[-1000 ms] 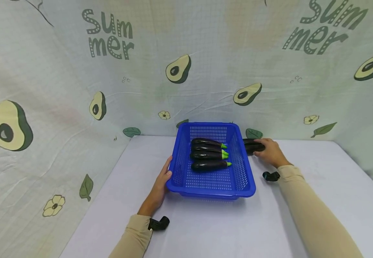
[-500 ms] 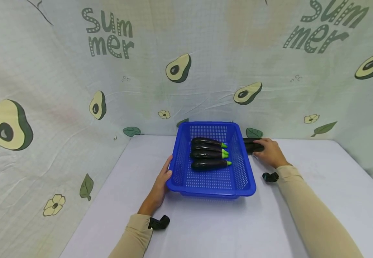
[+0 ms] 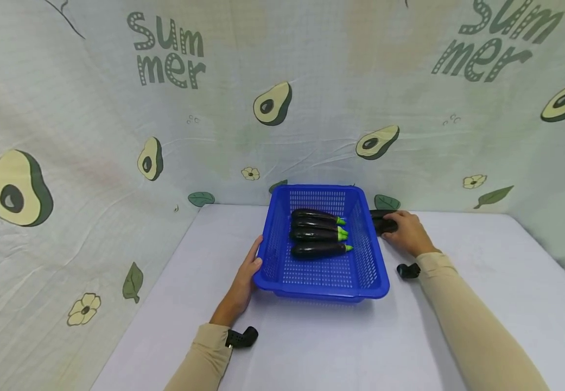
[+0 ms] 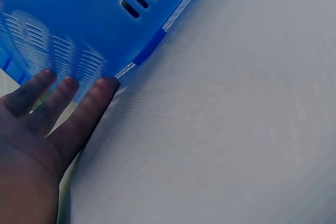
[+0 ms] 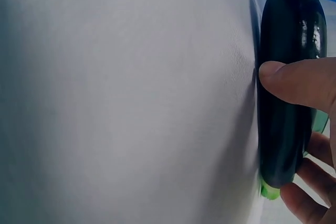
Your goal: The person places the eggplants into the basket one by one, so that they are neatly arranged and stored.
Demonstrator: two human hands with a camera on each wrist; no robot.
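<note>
A blue perforated plastic basket (image 3: 321,294) stands on the white table, with several dark eggplants (image 3: 313,234) lying side by side inside, their green stem ends to the right. My left hand (image 3: 240,283) rests against the basket's left side; in the left wrist view its fingers (image 4: 86,114) are extended and touch the wall. Right of the basket, my right hand (image 3: 408,233) holds another eggplant (image 5: 289,87) on the table, the thumb on one side and the fingers on the other. Behind it lies one more dark eggplant (image 3: 379,214), partly hidden by the basket's rim.
The table (image 3: 477,271) is covered in white cloth. A curtain (image 3: 311,146) printed with avocados, leaves and lettering hangs behind the table and along its sides. A small black camera (image 3: 243,338) sits on the left wrist, and another black camera (image 3: 408,271) on the right.
My right hand has shifted slightly left with the eggplant, closer to the basket. The left hand, the basket and the eggplants in it have stayed in place.
</note>
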